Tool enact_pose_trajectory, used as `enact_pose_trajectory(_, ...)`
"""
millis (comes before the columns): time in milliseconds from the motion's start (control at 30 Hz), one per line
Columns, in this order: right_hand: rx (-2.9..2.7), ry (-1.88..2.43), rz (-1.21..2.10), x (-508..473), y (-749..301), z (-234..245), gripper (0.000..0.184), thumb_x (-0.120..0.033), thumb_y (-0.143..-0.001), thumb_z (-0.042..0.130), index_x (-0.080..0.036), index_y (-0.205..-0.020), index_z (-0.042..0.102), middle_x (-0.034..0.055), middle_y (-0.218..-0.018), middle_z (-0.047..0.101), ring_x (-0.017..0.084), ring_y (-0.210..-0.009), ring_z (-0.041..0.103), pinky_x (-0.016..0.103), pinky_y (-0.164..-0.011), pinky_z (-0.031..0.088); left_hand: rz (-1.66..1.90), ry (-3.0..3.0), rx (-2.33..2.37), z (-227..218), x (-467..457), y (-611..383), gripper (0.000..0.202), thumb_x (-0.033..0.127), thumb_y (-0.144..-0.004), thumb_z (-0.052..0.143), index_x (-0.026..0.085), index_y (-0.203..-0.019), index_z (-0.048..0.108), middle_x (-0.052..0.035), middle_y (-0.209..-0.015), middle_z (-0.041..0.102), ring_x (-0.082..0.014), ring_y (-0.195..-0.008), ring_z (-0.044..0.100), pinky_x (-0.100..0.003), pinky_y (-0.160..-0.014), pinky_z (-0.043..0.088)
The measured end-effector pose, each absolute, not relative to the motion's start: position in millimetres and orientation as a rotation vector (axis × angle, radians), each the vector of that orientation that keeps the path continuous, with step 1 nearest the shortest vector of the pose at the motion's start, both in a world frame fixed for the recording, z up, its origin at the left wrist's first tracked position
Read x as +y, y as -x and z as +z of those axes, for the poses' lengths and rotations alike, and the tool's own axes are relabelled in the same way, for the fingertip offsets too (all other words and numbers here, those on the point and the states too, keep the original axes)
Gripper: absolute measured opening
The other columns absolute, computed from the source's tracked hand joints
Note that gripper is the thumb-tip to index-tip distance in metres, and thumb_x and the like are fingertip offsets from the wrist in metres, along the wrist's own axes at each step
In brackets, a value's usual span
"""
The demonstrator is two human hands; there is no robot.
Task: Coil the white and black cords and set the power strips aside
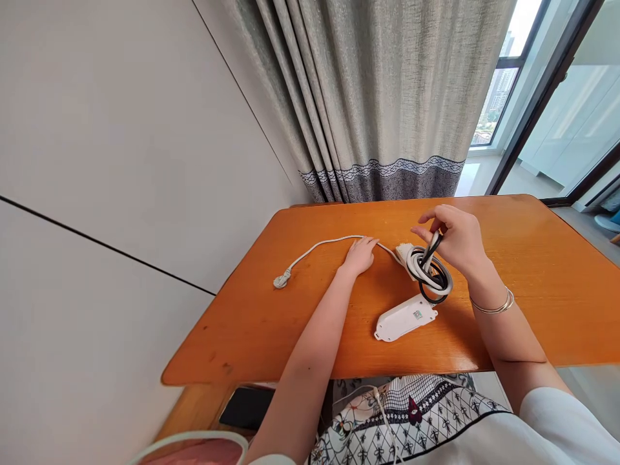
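Note:
My left hand (359, 255) lies flat on the orange wooden table (533, 271), fingers stretched over a white cable (320, 245) that ends in a plug (281, 280) at the left. My right hand (453, 237) pinches a black cable end above a coiled bundle of white and black cable (430, 274). A white power strip (405, 317) lies just in front of the coil, near the table's front edge.
A grey curtain (368, 97) hangs behind the table, with a white wall at the left and a window at the right. A black phone (248, 407) rests on a lower ledge under the table's front left corner.

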State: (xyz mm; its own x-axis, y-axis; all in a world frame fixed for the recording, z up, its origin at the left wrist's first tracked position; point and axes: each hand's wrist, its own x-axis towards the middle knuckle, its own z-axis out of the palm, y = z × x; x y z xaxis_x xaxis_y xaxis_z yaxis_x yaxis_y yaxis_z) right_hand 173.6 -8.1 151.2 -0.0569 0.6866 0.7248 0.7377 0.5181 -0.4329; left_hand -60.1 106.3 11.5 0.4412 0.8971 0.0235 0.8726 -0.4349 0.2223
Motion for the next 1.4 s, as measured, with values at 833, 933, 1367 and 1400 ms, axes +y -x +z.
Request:
enact_pose_trajectory(833, -1.859, 1.145, -0.038, -18, -142, 143, 0.009, -0.029, -0.084, 0.072, -0.022, -0.089, 0.070, 0.0010, -0.070, 0.065, 0.019, -0.071, 0.062, 0.032, -0.071, 0.048, 1.227, -1.616, 0.726, 105, 48, 24, 0.030, 0.027, -0.077, 0.073, 0.021, -0.096, 0.050, 0.0013, -0.088, 0.059, -0.0099, -0.072, 0.059, -0.024, -0.069, 0.049)
enact_pose_trajectory(933, -1.832, 1.081, 0.037, -14, -144, 144, 0.024, -0.022, -0.083, 0.068, -0.023, -0.106, 0.066, 0.0104, -0.109, 0.071, 0.026, -0.105, 0.066, 0.041, -0.087, 0.053, 1.262, -1.464, 0.553, 114, 29, 16, 0.034, 0.025, -0.074, 0.072, 0.022, -0.097, 0.047, 0.0017, -0.092, 0.058, -0.0087, -0.070, 0.060, -0.024, -0.067, 0.050)
enact_pose_trajectory(1367, -1.633, 1.129, 0.479, 5, -178, 145, 0.037, -0.025, -0.087, 0.061, -0.024, -0.123, 0.054, -0.0045, -0.078, 0.058, 0.012, -0.059, 0.055, 0.027, -0.060, 0.045, 0.889, -1.825, 0.589, 104, 11, 10, 0.120, 0.046, -0.054, 0.096, 0.032, -0.149, 0.025, -0.0174, -0.167, 0.020, -0.0383, -0.150, 0.037, -0.055, -0.119, 0.038)
enact_pose_trajectory(1400, -1.589, 1.091, 0.475, 7, -181, 144, 0.036, -0.025, -0.087, 0.060, -0.024, -0.122, 0.053, -0.0048, -0.078, 0.055, 0.011, -0.059, 0.053, 0.027, -0.058, 0.044, 0.856, -1.809, 0.560, 101, 11, 7, 0.123, 0.049, -0.054, 0.095, 0.032, -0.151, 0.021, -0.0187, -0.168, 0.019, -0.0383, -0.151, 0.035, -0.056, -0.120, 0.036)
